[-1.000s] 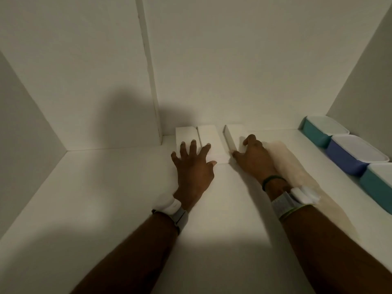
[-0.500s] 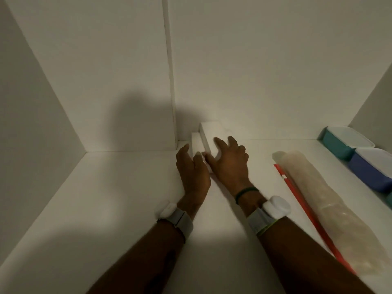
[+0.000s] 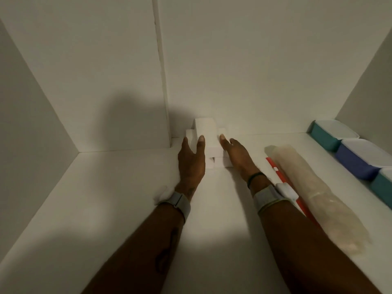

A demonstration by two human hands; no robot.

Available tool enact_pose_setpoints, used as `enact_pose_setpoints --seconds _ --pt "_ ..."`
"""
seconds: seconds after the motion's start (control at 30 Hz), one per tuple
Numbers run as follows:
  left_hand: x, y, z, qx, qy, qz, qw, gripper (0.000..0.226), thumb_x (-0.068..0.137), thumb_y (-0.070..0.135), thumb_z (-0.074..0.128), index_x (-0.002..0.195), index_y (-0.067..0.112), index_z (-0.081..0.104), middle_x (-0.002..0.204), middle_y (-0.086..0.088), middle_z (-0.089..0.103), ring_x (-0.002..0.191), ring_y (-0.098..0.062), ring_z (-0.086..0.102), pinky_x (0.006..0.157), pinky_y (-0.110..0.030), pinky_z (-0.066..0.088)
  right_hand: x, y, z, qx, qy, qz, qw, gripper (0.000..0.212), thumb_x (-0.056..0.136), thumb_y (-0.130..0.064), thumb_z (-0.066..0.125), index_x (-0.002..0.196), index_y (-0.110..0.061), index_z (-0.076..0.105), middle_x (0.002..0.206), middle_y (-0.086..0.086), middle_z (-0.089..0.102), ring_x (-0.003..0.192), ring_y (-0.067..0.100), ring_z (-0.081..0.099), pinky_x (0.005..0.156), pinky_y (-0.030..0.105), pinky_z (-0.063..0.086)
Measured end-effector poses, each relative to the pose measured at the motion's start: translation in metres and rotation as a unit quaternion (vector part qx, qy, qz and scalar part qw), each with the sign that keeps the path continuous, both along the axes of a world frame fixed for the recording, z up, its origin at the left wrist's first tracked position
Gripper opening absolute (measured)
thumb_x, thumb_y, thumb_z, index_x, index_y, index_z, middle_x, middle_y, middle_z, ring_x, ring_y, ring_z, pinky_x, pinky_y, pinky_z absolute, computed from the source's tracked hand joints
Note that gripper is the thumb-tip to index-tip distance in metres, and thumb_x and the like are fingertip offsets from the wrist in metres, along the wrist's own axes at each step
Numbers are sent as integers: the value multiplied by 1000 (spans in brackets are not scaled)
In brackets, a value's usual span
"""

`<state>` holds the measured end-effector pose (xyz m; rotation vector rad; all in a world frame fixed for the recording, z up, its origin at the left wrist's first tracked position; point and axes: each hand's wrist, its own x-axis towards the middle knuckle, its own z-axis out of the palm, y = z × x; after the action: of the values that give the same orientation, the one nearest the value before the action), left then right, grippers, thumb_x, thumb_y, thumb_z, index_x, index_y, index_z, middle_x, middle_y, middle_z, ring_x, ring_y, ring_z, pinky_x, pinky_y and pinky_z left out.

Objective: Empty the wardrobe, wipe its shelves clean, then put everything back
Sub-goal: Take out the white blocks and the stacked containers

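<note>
Three small white boxes sit at the back of the white wardrobe shelf (image 3: 110,198), near the rear wall. One white box (image 3: 206,132) lies on top of the other two (image 3: 220,162). My left hand (image 3: 192,161) is at the stack's left side, its straight fingers touching the top box and its thumb beside the lower left box (image 3: 189,134). My right hand (image 3: 235,153) lies along the stack's right side with straight fingers against it. Both wrists wear grey bands.
A long roll in cloudy wrap (image 3: 318,187) lies right of my right arm, with a red stick (image 3: 283,180) beside it. Along the right wall stand a teal container (image 3: 331,134), a blue one (image 3: 360,158) and another teal one (image 3: 384,183).
The three boxes lay side by side; my right hand lifted one onto the others. Both hands now flank the stack. The view has shifted, showing the roll fully.
</note>
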<state>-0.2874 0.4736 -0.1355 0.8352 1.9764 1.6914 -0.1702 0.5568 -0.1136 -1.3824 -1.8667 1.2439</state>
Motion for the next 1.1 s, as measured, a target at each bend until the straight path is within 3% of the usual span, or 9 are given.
enact_pose_setpoints --seconds 0.13,0.3,0.43,0.63,0.7,0.8,0.87,0.97,1.1 --pt "10 -21 6 -76 40 -33 996 97 90 74 48 161 19 12 166 -5 22 151 -25 25 121 -43 24 21 -22 0 6 34 -5 999 92 89 -75 48 157 -14 31 163 4 31 149 23 30 119 38 22" --pt "48 -84 11 -63 7 -39 997 104 86 70 59 161 18 10 166 -5 20 151 -25 24 121 -45 27 64 -72 -10 35 33 12 999 90 85 -82 37 150 -19 44 155 0 45 142 22 41 120 41 29" --pt "96 -147 22 -108 -13 -42 993 115 65 83 55 152 13 28 151 -6 33 136 -30 40 110 -53 42 109 -120 -24 95 24 11 995 53 105 -46 40 148 -16 47 151 3 49 140 22 43 117 32 30" --pt "177 -232 24 -144 -29 -29 989 112 66 77 55 154 14 25 155 -3 30 133 -22 38 104 -40 38 184 -195 -30 112 16 41 993 49 106 -39 44 150 -18 44 154 1 45 142 18 41 114 26 27" --pt "195 -251 29 -163 -34 -23 986 112 67 74 54 157 17 22 158 -2 28 135 -22 35 104 -43 38 203 -218 -28 111 17 41 993 48 106 -39 45 149 -20 45 153 1 47 141 19 43 111 25 27" --pt "216 -282 32 -181 -41 -30 982 110 65 76 54 157 24 23 159 -1 30 139 -26 33 108 -51 37 225 -251 -23 119 -26 17 992 47 105 -41 43 149 -26 44 146 3 53 138 26 44 115 42 30" --pt "227 -299 31 -184 -41 -31 982 106 70 74 55 158 26 22 159 0 30 138 -23 33 105 -46 37 238 -273 -22 112 -78 -4 991 45 105 -43 40 149 -31 42 140 4 55 135 29 39 111 49 27" --pt "238 -317 29 -143 -78 -40 986 92 86 61 60 160 27 17 160 0 30 125 -14 36 95 -37 36 248 -299 -27 81 -10 -18 997 48 105 -45 40 151 -33 39 150 0 48 140 26 39 115 50 28" --pt "243 -326 30 -96 -132 -51 985 91 81 59 67 157 35 21 142 3 42 113 -20 55 81 -39 57 253 -309 -28 53 99 -36 993 50 102 -40 52 150 -25 45 154 -3 46 141 16 42 119 35 33"
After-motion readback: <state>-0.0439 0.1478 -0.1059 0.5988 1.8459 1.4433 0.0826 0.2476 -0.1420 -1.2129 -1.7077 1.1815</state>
